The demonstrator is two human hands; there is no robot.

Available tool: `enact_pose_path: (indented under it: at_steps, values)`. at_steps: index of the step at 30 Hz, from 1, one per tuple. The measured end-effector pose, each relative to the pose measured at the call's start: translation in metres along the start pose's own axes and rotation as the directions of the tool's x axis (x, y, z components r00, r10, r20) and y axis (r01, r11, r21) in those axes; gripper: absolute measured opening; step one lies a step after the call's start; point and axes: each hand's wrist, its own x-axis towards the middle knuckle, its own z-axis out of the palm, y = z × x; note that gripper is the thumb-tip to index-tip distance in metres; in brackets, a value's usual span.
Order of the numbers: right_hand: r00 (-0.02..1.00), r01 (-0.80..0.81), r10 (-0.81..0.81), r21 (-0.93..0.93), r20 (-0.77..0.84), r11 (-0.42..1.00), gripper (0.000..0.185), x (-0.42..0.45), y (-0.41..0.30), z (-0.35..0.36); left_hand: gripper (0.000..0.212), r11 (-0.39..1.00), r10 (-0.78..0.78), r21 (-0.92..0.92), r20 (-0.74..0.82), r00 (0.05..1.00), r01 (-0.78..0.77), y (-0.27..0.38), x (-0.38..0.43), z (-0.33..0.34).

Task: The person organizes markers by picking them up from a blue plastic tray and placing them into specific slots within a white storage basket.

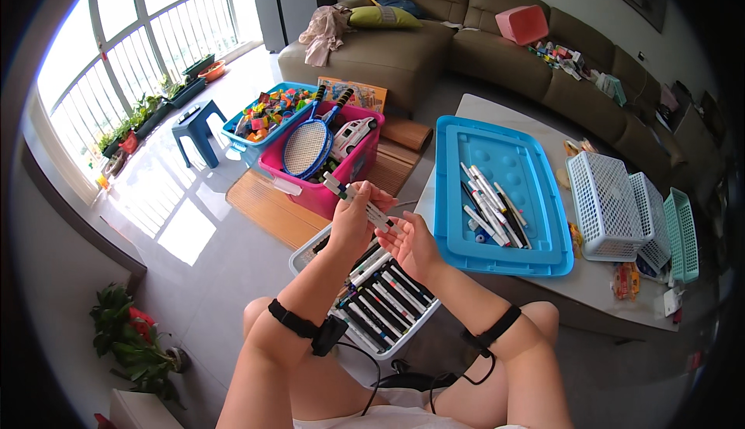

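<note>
My left hand [351,219] is closed around a small bunch of white marker pens [372,212], one with a green band near its upper end. Beside their lower ends, my right hand [414,248] is turned partly palm up with its fingers apart. Its fingertips lie at or just under the pen ends; whether they touch is unclear. Below both hands, a white plastic basket [389,354] holds rows of black and white marker pens [381,304]. My forearms cover part of it. More loose pens [493,207] lie on a blue plastic lid [553,219] to the right.
The lid rests on a low table [465,110] with white lattice baskets [608,207] and a green basket [680,234]. A pink bin [355,181] with badminton rackets [307,148] and a blue bin of toy blocks [270,115] stand ahead. A brown sofa [495,59] lies behind.
</note>
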Motion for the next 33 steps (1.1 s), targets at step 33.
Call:
enact_pose_path:
  at_steps: [33]
  values:
    - [0.922, -0.126, 0.384, -0.892, 0.056, 0.434, 0.03, 0.029, 0.027, -0.028, 0.029, -0.49, -0.123, 0.856, -0.258, 0.958, 0.168, -0.058, 0.045, -0.153]
